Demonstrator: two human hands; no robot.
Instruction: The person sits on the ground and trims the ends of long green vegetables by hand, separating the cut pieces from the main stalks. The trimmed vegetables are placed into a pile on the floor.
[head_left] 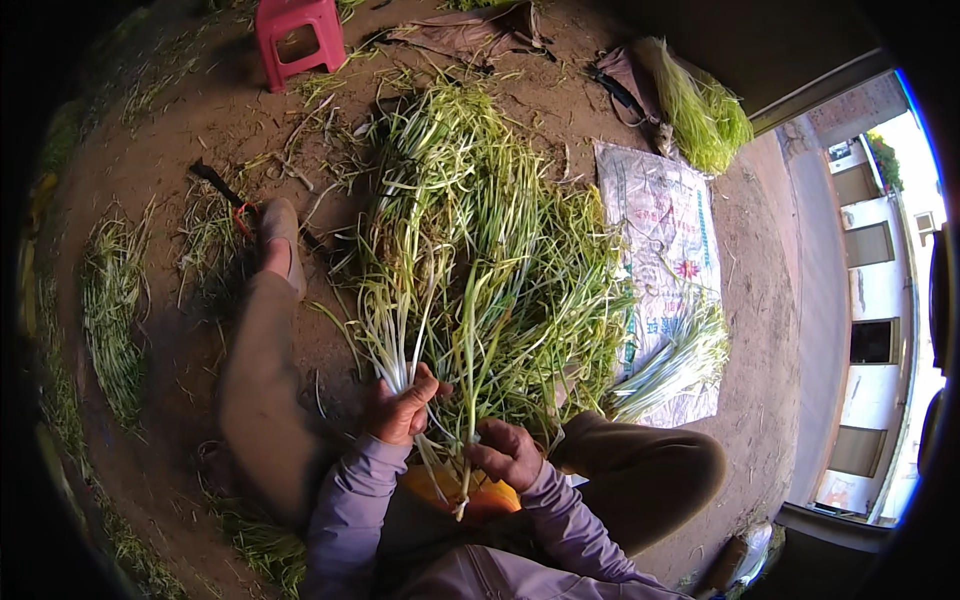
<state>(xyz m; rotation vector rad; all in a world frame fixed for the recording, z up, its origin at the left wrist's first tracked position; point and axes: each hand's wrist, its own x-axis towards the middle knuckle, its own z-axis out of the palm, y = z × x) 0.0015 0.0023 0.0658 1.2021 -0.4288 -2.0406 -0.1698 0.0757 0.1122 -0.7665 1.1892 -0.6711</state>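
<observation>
My left hand [400, 408] is closed round a small bunch of scallion-like stalks [393, 335]; their white stems pass through the fingers and the green leaves fan out away from me. A single thicker stalk [468, 355] hangs beside it, its pale root end [461, 508] pointing toward me. Fingers bent, my right hand [507, 452] pinches this stalk near its lower part. Just beyond both hands lies a large loose heap of the same green stalks [520, 230] on the ground between my legs. Something orange [490, 503] shows in my lap under the hands.
On the right, a printed white woven sack [660, 200] lies flat with a bundle of white-stemmed stalks [680, 365] on it. Another bundle [700, 110] rests beyond. A red plastic stool [300, 42] stands far left. More stalks [112, 310] lie left of my leg on the dirt floor.
</observation>
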